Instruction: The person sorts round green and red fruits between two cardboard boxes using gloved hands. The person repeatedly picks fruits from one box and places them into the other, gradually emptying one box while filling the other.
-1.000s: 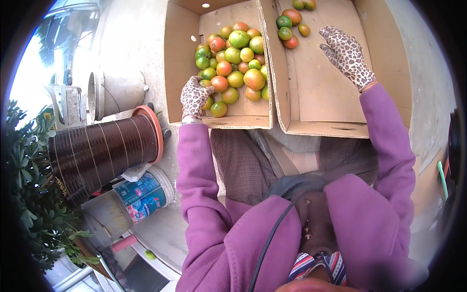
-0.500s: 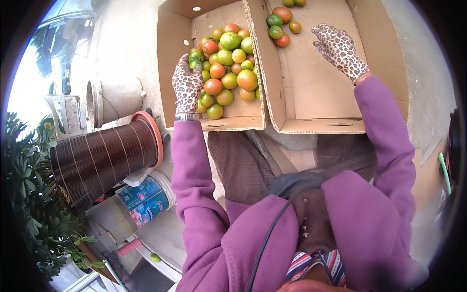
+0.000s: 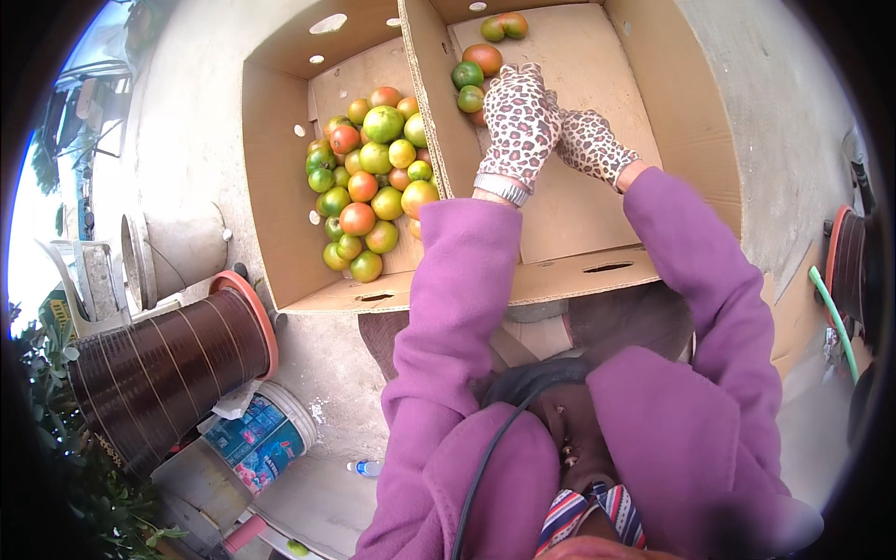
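Both my hands wear leopard-print gloves and meet over the right cardboard box (image 3: 588, 205). My left hand (image 3: 523, 126) has its back upward and its fingers curled together; whatever is under the palm is hidden. Against its side presses my right hand (image 3: 595, 145), with bent fingers partly covered by the left. Close to the left fingers lie an orange tomato (image 3: 483, 60), a green tomato (image 3: 468, 75) and another green tomato (image 3: 470, 99). A reddish tomato (image 3: 479, 119) is mostly covered by my left hand. Two joined-looking tomatoes (image 3: 504, 26) sit farther back.
The left cardboard box (image 3: 280, 187) adjoins the right one and holds a pile of green and orange tomatoes (image 3: 373, 159). To the left are a whitish bucket (image 3: 187, 252), a brown ribbed pot (image 3: 173, 369) and a blue-labelled bucket (image 3: 261, 434). A green hose (image 3: 833, 317) lies at right.
My left hand has left the tomato pile and crossed into the right box. My right hand has shifted left and curled in against it. The view has moved, too.
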### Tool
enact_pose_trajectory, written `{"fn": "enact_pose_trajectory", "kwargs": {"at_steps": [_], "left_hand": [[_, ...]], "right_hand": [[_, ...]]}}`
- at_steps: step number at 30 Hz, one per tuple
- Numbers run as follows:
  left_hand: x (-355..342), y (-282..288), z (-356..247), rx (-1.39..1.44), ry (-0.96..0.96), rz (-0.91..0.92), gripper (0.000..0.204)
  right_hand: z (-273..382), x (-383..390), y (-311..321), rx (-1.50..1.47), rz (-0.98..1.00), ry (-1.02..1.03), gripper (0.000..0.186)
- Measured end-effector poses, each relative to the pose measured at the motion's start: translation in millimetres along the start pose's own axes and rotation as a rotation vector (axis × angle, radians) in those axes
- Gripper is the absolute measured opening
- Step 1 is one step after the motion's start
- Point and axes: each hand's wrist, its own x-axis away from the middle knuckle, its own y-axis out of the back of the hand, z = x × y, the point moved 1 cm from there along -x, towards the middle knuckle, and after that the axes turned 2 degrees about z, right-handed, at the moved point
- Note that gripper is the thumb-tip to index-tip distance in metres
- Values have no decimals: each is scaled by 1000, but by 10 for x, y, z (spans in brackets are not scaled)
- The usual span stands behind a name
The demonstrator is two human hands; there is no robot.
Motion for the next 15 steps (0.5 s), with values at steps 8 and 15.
{"fn": "enact_pose_trajectory", "kwargs": {"at_steps": [8,15], "left_hand": [[130,-175,63,-608,-288,-43,29],[134,-127,91,-235,69,224,36]], "right_hand": [[149,-759,269,-71,-118,-56,43],[623,-740,208,-652,-507,-21,25]]}}
